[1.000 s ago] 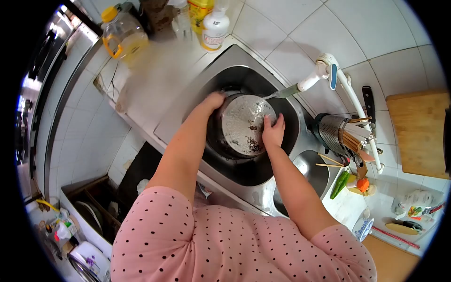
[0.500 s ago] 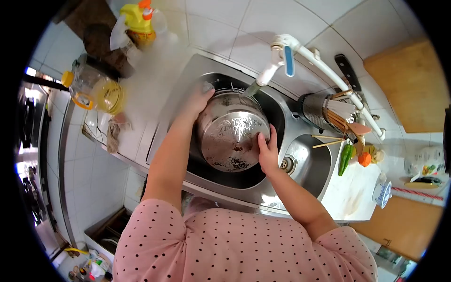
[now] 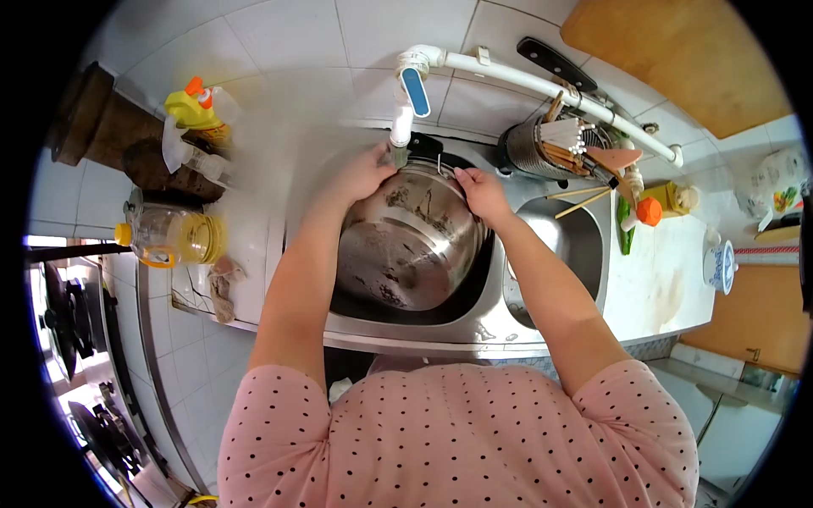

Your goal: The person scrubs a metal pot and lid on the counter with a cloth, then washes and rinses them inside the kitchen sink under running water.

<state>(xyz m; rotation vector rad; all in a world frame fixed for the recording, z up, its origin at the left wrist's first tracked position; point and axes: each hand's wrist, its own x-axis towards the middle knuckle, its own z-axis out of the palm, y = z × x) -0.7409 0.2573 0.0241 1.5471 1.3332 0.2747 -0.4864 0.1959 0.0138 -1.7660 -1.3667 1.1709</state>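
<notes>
A stained stainless steel pot (image 3: 406, 250) lies tipped in the larger basin of the steel sink (image 3: 500, 322), its outer bottom turned toward me. My left hand (image 3: 366, 176) grips the pot's far left edge, right beside the outlet of the white faucet (image 3: 401, 127). On the far right edge, my right hand (image 3: 485, 195) is closed with the thumb on the rim, near a thin wire handle (image 3: 439, 161). The pot's inside faces away and is hidden, and most of the left fingers are out of sight behind the rim.
Left of the sink stand an oil bottle (image 3: 178, 237), a yellow spray bottle (image 3: 199, 114) and a rag (image 3: 222, 292). At right are a utensil holder (image 3: 533, 151) with chopsticks, a green pepper (image 3: 625, 224) and an orange-capped bottle (image 3: 648, 212). A knife (image 3: 556, 63) hangs on the wall.
The pot has turned and tilted in the basin. My right hand has moved from its right side up to the far rim, while my left hand stays by the faucet. The view has shifted.
</notes>
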